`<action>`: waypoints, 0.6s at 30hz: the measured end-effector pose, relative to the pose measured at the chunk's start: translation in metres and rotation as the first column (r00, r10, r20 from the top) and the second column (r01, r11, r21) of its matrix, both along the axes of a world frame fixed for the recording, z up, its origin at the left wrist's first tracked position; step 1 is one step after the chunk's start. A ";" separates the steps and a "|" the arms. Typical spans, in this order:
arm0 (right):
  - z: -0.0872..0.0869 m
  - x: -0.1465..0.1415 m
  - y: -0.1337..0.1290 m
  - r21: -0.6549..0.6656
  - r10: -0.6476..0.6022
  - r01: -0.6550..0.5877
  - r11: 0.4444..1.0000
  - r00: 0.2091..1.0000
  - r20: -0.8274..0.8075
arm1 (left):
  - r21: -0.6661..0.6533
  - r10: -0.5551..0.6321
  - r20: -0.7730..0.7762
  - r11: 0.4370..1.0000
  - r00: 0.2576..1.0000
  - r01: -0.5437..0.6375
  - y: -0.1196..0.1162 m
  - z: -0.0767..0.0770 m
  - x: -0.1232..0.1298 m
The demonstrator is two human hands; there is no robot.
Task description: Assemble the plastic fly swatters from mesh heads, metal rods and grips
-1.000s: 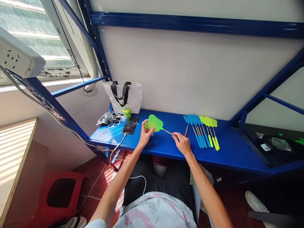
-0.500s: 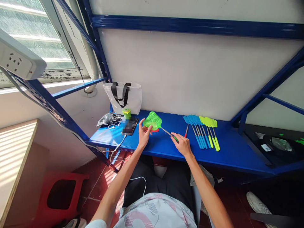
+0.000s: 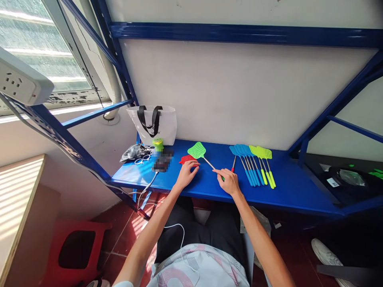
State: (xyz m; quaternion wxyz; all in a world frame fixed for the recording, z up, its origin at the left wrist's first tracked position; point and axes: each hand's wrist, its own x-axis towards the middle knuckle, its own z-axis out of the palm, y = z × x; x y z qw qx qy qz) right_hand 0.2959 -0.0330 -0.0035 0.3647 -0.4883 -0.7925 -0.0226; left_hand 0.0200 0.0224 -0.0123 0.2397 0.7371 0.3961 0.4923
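Green fly swatter (image 3: 196, 150), mid-frame, steers best from its handle (image 3: 223, 178), right hand (image 3: 229, 181) clamped there, the left hand's (image 3: 186, 175) grip unclear from here.

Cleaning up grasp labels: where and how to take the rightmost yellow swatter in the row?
Best bet: the yellow handle, from the near right. It's thicker than the shaft and points to the near edge of the table; the broad head lies toward the wall. Neighbouring swatters crowd its left, so the right looks easier.
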 end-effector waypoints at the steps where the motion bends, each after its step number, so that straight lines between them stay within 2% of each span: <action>1: 0.000 0.000 0.000 -0.005 0.008 -0.008 1.000 1.000 0.006 | 0.008 -0.008 -0.058 1.000 0.998 0.009 0.001 -0.002 0.000; 7: 0.003 -0.001 -0.003 -0.052 0.039 -0.041 0.998 0.999 -0.031 | 0.043 -0.041 -0.313 0.997 0.949 0.057 0.004 -0.011 0.000; 11: 0.009 0.000 -0.006 -0.121 0.254 -0.255 0.959 0.967 -0.028 | 0.065 -0.017 -0.410 0.997 0.912 0.048 0.001 -0.009 0.001; 13: 0.010 -0.001 -0.007 -0.150 0.315 -0.315 0.937 0.949 -0.028 | 0.064 -0.012 -0.429 0.997 0.903 0.043 0.001 -0.009 0.001; 15: 0.010 -0.002 -0.006 -0.143 0.295 -0.296 0.944 0.955 -0.028 | 0.058 -0.011 -0.437 0.998 0.900 0.040 0.001 -0.008 0.002; 18: 0.003 -0.003 0.000 -0.081 0.165 -0.164 0.983 0.986 0.013 | 0.052 -0.015 -0.440 0.998 0.898 0.042 0.002 -0.009 0.002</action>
